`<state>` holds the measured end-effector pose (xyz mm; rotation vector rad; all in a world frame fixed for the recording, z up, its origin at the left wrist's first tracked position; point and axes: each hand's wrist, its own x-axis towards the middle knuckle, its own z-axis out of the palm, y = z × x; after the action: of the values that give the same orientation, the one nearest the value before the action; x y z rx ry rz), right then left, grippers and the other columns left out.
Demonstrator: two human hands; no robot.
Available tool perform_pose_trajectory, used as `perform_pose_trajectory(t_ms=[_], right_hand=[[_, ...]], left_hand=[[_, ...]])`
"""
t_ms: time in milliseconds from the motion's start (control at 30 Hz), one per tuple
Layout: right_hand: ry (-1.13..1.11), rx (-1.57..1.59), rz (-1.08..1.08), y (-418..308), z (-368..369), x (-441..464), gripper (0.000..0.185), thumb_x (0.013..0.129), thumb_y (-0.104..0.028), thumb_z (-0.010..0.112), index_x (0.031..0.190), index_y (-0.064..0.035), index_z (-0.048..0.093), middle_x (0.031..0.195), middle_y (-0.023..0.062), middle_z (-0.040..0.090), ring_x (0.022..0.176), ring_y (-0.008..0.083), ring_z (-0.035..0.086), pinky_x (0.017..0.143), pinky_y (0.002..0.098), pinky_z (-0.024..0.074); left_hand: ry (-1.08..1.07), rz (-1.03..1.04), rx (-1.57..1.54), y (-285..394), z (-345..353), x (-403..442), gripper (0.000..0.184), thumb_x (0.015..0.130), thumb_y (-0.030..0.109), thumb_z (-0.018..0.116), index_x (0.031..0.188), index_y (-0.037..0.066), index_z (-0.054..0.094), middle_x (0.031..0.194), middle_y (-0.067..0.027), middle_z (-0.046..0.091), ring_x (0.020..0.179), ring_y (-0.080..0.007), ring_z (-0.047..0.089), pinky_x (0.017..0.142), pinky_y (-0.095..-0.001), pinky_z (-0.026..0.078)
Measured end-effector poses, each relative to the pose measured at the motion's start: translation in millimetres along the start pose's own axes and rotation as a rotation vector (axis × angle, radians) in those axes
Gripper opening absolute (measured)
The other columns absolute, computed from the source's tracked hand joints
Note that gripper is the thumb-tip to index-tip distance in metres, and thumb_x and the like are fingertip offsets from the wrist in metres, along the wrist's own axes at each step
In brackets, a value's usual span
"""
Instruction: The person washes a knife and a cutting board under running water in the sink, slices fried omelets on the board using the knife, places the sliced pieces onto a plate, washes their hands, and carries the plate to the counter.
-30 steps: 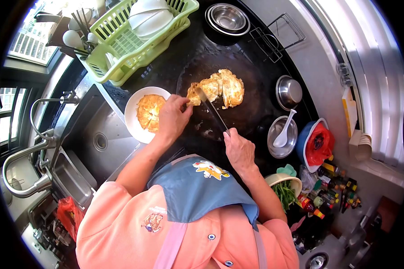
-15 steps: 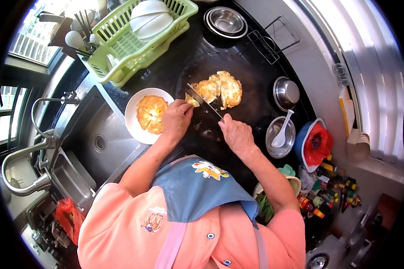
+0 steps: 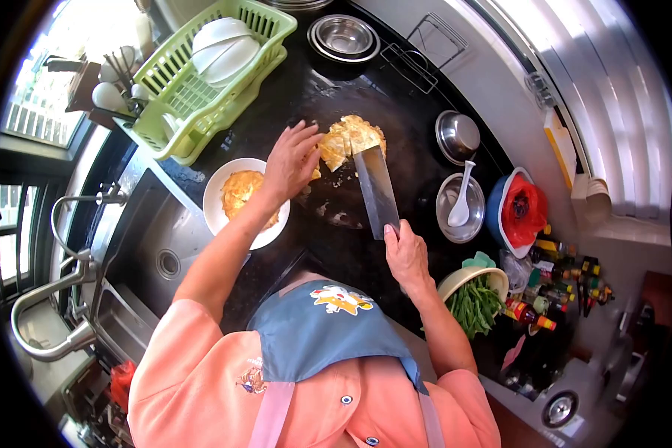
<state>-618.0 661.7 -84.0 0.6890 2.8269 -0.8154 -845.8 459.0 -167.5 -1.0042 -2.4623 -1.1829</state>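
My right hand (image 3: 408, 261) grips the handle of a cleaver (image 3: 378, 193), whose broad blade lies over the near edge of a browned egg pancake (image 3: 362, 134). The pancake rests in cut pieces on a dark, wet-looking work surface (image 3: 343, 201). Just left of it, my left hand (image 3: 291, 163) is open with its fingers stretched out. A small piece shows partly from behind that hand. Below my left wrist stands a white plate (image 3: 213, 196) with another round pancake (image 3: 240, 190) on it, partly covered by my forearm.
A green dish rack (image 3: 194, 97) with white bowls stands at the back left, beside the sink (image 3: 164, 231). To the right are metal bowls (image 3: 458, 137), a white spoon (image 3: 461, 201), a blue basin (image 3: 496, 213) with a red bag, and a bowl of green vegetables (image 3: 476, 306).
My left hand has risen from the small cut piece and its fingers have opened. The cleaver has swung right, from the pancake's left end to its near right edge, turning its blade face up.
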Motion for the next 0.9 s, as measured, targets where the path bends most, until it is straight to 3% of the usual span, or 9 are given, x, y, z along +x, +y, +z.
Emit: perform_pose_trajectory(t_ms=[167, 200, 300, 400, 500, 533, 600, 700, 900], right_hand=[[0.004, -0.12, 0.066, 1.1, 1.2, 7.6, 0.03, 0.103, -0.031, 0.055, 0.098, -0.0017, 0.057, 0.081, 0.0287, 0.069, 0.08, 0.0506, 0.067, 0.072, 0.0599, 0.0505], [0.005, -0.15, 0.085, -0.3, 2.4, 10.2, 0.03, 0.103, -0.032, 0.054, 0.098, -0.0019, 0.057, 0.081, 0.0286, 0.069, 0.081, 0.0505, 0.067, 0.073, 0.06, 0.0504], [0.03, -0.09, 0.126, -4.1, 9.8, 10.2, 0.03, 0.103, -0.032, 0.054, 0.099, -0.0019, 0.058, 0.082, 0.0287, 0.069, 0.083, 0.0516, 0.066, 0.074, 0.0601, 0.0505], [-0.014, 0.198, 0.167, 11.3, 26.6, -10.1, 0.03, 0.104, -0.031, 0.055, 0.101, -0.001, 0.057, 0.08, 0.029, 0.068, 0.077, 0.0475, 0.069, 0.067, 0.0559, 0.0528], [-0.077, 0.83, 0.495, 3.2, 30.6, -40.5, 0.027, 0.107, -0.031, 0.053, 0.106, -0.004, 0.056, 0.065, 0.0002, 0.051, 0.046, 0.0099, 0.05, 0.041, 0.0279, 0.0446], [-0.081, 0.96, 0.527, 13.2, 41.1, -49.3, 0.027, 0.108, -0.034, 0.054, 0.113, -0.007, 0.054, 0.065, -0.0022, 0.047, 0.045, 0.0085, 0.046, 0.041, 0.0252, 0.0455], [-0.078, 1.086, 0.613, 16.0, 55.0, -58.3, 0.028, 0.108, -0.036, 0.054, 0.115, -0.0089, 0.052, 0.064, -0.0031, 0.045, 0.045, 0.0078, 0.045, 0.042, 0.0249, 0.0459], [-0.078, 1.166, 0.626, 10.0, 78.3, -56.4, 0.029, 0.107, -0.04, 0.055, 0.115, -0.0121, 0.051, 0.064, -0.0036, 0.045, 0.046, 0.0075, 0.047, 0.043, 0.026, 0.0475], [-0.003, 1.277, 0.568, -39.7, 133.3, -40.8, 0.036, 0.108, -0.042, 0.053, 0.113, -0.0069, 0.049, 0.068, 0.0019, 0.05, 0.05, 0.0139, 0.054, 0.048, 0.0312, 0.0534]], left_hand=[[-0.307, 0.138, -0.126, -17.6, 35.5, 39.5, 0.032, 0.098, 0.015, 0.062, 0.126, 0.001, 0.066, 0.139, -0.0156, 0.062, 0.14, -0.0352, 0.049, 0.119, -0.0456, 0.038], [-0.306, 0.321, 0.018, -22.8, 38.7, 42.0, 0.033, 0.097, 0.016, 0.062, 0.126, 0.001, 0.066, 0.137, -0.0153, 0.062, 0.135, -0.0359, 0.054, 0.115, -0.0444, 0.042], [-0.407, 0.073, -0.116, -8.8, 30.9, 45.0, 0.035, 0.097, 0.017, 0.063, 0.127, 0.001, 0.066, 0.135, -0.0162, 0.063, 0.127, -0.0359, 0.058, 0.109, -0.0434, 0.047], [-0.382, 0.114, -0.107, -9.6, 23.7, 39.7, 0.035, 0.096, 0.017, 0.064, 0.127, 0.001, 0.066, 0.133, -0.0178, 0.063, 0.123, -0.0359, 0.059, 0.107, -0.0431, 0.048], [-0.44, 0.179, -0.087, -25.3, 20.9, 38.4, 0.048, 0.096, 0.028, 0.065, 0.136, 0.003, 0.061, 0.145, -0.0197, 0.054, 0.14, -0.0387, 0.046, 0.12, -0.0475, 0.034], [-0.462, 0.208, -0.084, -27.5, 19.5, 37.9, 0.052, 0.096, 0.032, 0.065, 0.139, 0.003, 0.059, 0.148, -0.02, 0.051, 0.144, -0.0393, 0.042, 0.122, -0.0489, 0.029], [-0.574, 0.236, -0.077, -28.5, 18.9, 40.6, 0.07, 0.092, 0.048, 0.066, 0.147, 0.007, 0.052, 0.158, -0.0202, 0.041, 0.152, -0.0417, 0.029, 0.126, -0.0526, 0.018], [-0.536, 0.267, -0.072, -21.2, 18.5, 38.6, 0.073, 0.086, 0.052, 0.073, 0.143, 0.009, 0.057, 0.154, -0.0192, 0.047, 0.149, -0.042, 0.036, 0.125, -0.0514, 0.023], [-0.508, 0.274, 0.078, -5.8, 18.9, 34.3, 0.078, 0.086, 0.06, 0.069, 0.144, 0.009, 0.058, 0.159, -0.0197, 0.04, 0.154, -0.0406, 0.025, 0.125, -0.0547, 0.018]])
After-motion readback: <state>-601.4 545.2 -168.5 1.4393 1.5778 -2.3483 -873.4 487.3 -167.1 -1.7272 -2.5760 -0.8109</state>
